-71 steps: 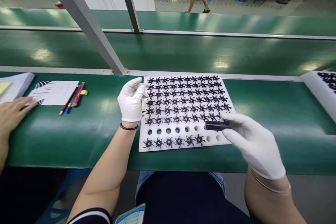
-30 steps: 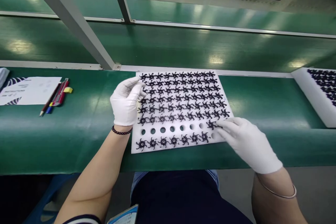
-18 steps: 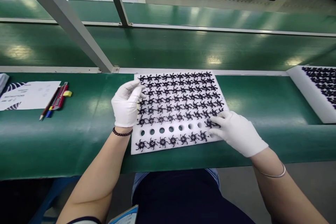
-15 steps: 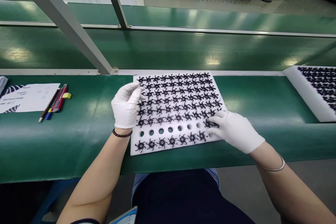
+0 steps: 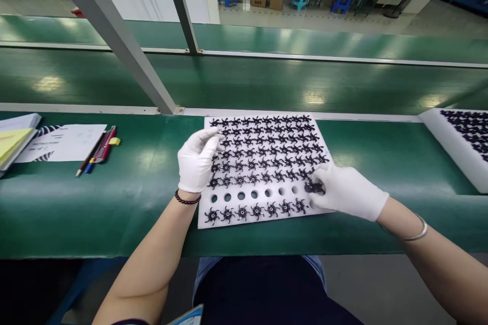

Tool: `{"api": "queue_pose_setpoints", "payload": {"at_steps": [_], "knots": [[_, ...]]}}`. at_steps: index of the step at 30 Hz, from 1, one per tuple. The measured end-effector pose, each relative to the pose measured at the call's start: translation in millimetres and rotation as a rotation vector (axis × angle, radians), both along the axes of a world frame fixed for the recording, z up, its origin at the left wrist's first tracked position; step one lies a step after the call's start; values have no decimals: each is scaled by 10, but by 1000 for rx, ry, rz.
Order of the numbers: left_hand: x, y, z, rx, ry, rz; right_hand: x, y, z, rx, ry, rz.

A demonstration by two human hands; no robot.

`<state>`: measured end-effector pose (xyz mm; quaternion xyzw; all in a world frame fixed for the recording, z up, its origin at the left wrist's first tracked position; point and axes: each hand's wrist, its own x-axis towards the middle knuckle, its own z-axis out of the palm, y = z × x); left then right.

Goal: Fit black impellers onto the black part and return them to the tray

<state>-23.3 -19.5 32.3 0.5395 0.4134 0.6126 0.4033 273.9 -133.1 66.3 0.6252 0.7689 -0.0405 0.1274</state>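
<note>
Right hand (image 5: 348, 190) pinching black impeller (image 5: 314, 187) | left hand (image 5: 196, 162) steadying foam tray (image 5: 263, 218)

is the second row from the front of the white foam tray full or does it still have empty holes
Not full. That row of the foam tray shows seven empty holes; the right hand presses a black impeller at its right end.

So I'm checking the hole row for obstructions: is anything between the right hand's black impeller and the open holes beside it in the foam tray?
Nothing visible. The right hand touches a black impeller at the row's right end; the open holes to its left on the foam tray lie uncovered. The left hand rests on the tray's left edge, above that row.
</note>
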Motion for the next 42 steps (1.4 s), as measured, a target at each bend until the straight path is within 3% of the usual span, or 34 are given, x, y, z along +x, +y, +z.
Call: {"api": "queue_pose_setpoints", "payload": {"at_steps": [2,5,8,11,13,16,19,23,26,30,36,42], "knots": [[4,-27,0,-18,7,-32,58,-40,91,53,126,-73],[17,-102,29,-35,6,-118,92,-100,278,189,480,-178],[32,-211,97,-36,33,-322,-49,-94,382,257,889,-235],[60,-339,155,-63,132,-661,-344,24,303,126,1297,-293],[89,-415,154,-114,207,-816,-557,141,191,40,1473,-329],[127,-472,95,-160,247,-773,-798,293,27,23,1626,-285],[146,-462,40,-141,178,-625,-899,354,-96,8,1673,-237],[150,-420,34,6,200,-517,-885,325,-210,-7,1658,-292],[150,-401,38,118,326,-476,-846,291,-273,-4,1604,-269],[156,-389,0,113,369,-461,-825,267,-333,39,1544,-220],[164,-392,-48,-14,300,-495,-878,238,-368,228,1474,-164],[186,-405,-14,-158,199,-550,-943,248,-370,614,1229,119]]}}
